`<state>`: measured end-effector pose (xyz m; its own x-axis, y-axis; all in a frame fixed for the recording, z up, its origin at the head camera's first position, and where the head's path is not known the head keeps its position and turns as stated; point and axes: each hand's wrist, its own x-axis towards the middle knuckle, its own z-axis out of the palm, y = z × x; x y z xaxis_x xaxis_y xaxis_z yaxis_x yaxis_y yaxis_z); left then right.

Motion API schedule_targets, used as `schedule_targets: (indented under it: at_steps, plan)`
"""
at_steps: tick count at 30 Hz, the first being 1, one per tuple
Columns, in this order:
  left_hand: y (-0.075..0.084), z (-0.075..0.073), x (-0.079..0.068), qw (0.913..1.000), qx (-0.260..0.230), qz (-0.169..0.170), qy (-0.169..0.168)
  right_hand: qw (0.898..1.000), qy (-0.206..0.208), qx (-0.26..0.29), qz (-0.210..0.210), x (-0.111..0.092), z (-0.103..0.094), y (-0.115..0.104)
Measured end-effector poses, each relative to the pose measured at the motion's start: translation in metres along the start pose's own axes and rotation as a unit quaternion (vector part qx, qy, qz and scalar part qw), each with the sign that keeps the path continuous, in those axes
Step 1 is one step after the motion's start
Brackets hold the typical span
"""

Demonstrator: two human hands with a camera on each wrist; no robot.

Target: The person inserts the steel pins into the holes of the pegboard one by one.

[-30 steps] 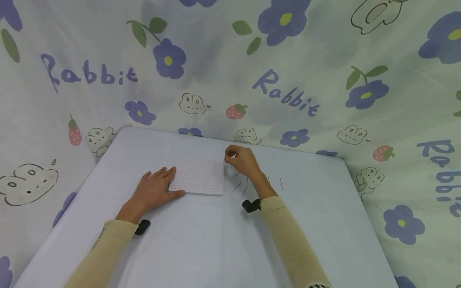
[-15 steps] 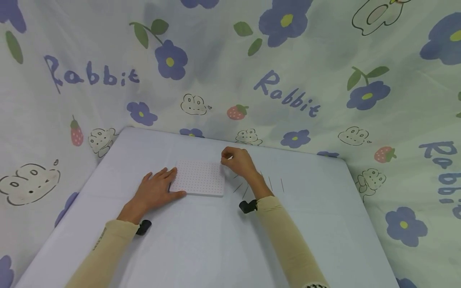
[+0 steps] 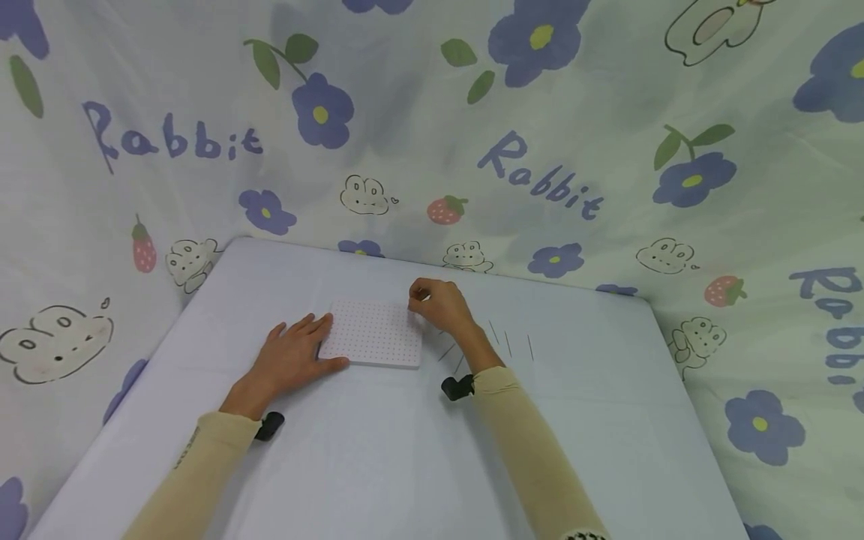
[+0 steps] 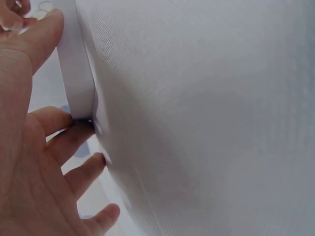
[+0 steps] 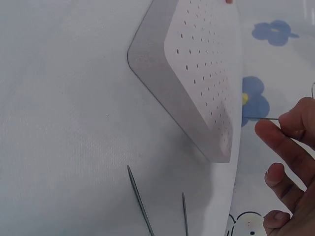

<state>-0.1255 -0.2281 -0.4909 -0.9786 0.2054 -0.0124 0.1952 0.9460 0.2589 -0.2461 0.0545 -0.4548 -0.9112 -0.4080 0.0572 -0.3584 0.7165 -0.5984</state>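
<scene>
Board (image 3: 371,334), one, lies toward the surface's (image 3: 378,450) far edge, between a left hand (image 3: 290,356) spread along its left edge and a right hand (image 3: 443,306) pinching one needle (image 5: 263,118). At least five more needles (image 5: 140,199) lie nearby.

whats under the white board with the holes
The white rectangular board with small holes lies flat on the white-topped table; anything directly beneath is covered and cannot be seen.

Premises: a screened-off recording area; whether within a home, lab or studio cannot be determined. Evidence: pale fabric (image 3: 405,90) printed with purple flowers (image 3: 320,112), strawberries (image 3: 445,211), rabbit faces (image 3: 364,196) and "Rabbit" lettering (image 3: 202,142) hangs close behind and to both sides of a white table (image 3: 351,457). Black wrist cameras (image 3: 271,426) are worn beside beige sleeves (image 3: 533,450).
</scene>
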Motion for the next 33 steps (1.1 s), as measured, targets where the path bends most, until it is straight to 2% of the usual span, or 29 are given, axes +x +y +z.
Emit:
schedule_targets:
  at_steps: [12,21,33]
  plan:
    - [0.0,0.003,0.0,0.9999,-0.011,-0.001,-0.004,1.0,-0.022,-0.012,0.01,0.0,0.006,0.0]
    - [0.002,0.003,0.0,0.9999,-0.011,-0.001,-0.003,0.999,-0.028,-0.044,0.015,0.003,0.016,0.003]
    - [-0.003,0.003,0.001,0.9999,-0.011,0.001,-0.003,0.999,-0.013,-0.049,0.006,0.003,0.019,0.0]
